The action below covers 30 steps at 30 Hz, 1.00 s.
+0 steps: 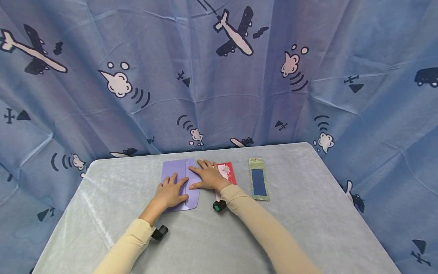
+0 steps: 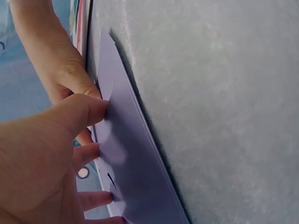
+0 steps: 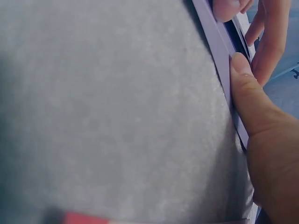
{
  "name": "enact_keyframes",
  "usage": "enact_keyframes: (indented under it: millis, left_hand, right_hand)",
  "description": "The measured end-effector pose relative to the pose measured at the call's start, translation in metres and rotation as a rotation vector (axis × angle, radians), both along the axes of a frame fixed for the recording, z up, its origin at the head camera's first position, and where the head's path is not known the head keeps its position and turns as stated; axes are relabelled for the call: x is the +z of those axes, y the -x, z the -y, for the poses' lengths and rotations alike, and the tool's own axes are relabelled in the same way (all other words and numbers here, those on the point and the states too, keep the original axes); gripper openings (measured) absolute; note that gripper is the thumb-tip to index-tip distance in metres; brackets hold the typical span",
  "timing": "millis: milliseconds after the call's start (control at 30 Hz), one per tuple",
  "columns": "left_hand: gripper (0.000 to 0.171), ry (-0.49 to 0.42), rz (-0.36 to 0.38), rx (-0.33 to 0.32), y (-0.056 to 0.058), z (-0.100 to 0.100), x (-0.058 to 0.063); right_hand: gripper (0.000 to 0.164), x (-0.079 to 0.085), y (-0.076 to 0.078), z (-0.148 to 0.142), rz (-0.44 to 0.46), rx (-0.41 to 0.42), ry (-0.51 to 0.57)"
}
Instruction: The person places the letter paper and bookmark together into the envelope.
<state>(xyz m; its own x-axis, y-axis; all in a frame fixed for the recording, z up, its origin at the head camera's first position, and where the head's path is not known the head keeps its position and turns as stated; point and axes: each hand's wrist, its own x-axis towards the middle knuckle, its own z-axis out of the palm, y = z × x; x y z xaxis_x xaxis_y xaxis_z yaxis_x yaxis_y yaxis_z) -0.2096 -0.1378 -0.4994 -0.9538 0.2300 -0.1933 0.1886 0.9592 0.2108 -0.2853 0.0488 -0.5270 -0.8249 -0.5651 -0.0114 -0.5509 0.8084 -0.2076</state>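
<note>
A purple envelope (image 1: 175,166) lies flat on the table, its flap (image 1: 193,201) at the right side. My left hand (image 1: 169,194) rests on the envelope's body with fingers spread, and its thumb reaches toward the flap crease. Over the flap lies my right hand (image 1: 210,178), fingers spread and thumb touching the purple paper. The left wrist view shows the left thumb (image 2: 91,109) and fingertips against the envelope's surface (image 2: 135,168). In the right wrist view the right thumb (image 3: 245,79) presses near the envelope's edge (image 3: 219,51). Neither hand grips anything.
A red card with pink flowers (image 1: 228,171) lies right of the envelope, partly hidden by the right hand and wrist. Farther right is a flat green piece with a dark blue panel (image 1: 259,182). A blue airplane-print curtain (image 1: 164,76) hangs behind the grey cloth-covered table (image 1: 308,213).
</note>
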Motion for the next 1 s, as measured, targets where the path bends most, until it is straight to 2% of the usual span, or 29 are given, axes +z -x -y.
enact_keyframes:
  millis: [167, 500, 633, 867, 1000]
  left_hand:
    - [0.067, -0.008, -0.026, -0.010, 0.0003, 0.0006, 0.0002]
    - [0.062, -0.028, -0.164, -0.065, -0.0004, 0.0040, -0.0013]
    - [0.061, -0.017, -0.221, -0.067, -0.0015, 0.0030, 0.0003]
    - [0.054, -0.023, -0.384, -0.062, -0.0001, 0.0002, -0.0005]
    - [0.051, -0.029, -0.406, -0.040, 0.0007, -0.0020, -0.0022]
  right_hand:
    - [0.088, -0.0004, 0.0000, 0.0005, -0.008, 0.005, 0.000]
    - [0.087, -0.0002, 0.0015, 0.0013, -0.003, 0.007, -0.014]
    - [0.087, -0.0005, 0.0013, 0.0015, -0.003, 0.008, -0.014]
    - [0.085, 0.0005, 0.0008, 0.0011, 0.000, 0.005, -0.023]
    - [0.086, 0.0015, 0.0002, 0.0008, 0.010, 0.005, -0.013]
